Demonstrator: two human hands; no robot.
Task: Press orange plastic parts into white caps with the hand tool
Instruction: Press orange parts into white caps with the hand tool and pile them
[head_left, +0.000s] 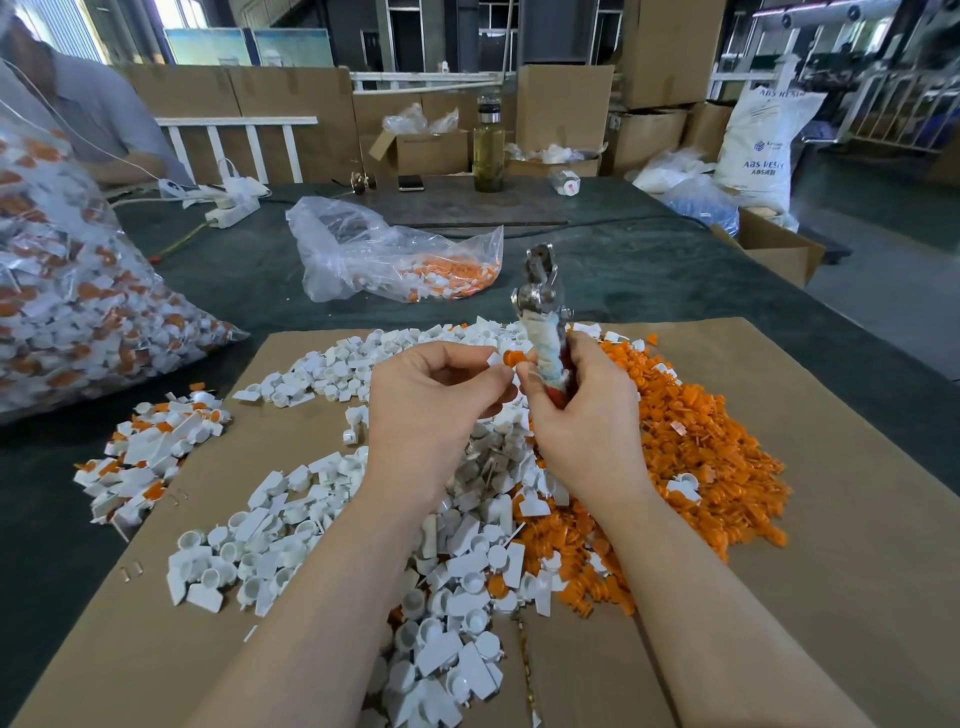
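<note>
Two hands (436, 400) pinch ridged orange part (514, 357).

On the cardboard sheet (831, 467) before us, caps (291, 540) lie left, plastic parts (701, 441) right; behind it a plastic bag (374, 249), a larger sack (78, 291) left.

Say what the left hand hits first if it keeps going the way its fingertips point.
The left hand points right, so likely the cloth-wrapped metal hand tool gripped by the right hand; depth unclear.
</note>
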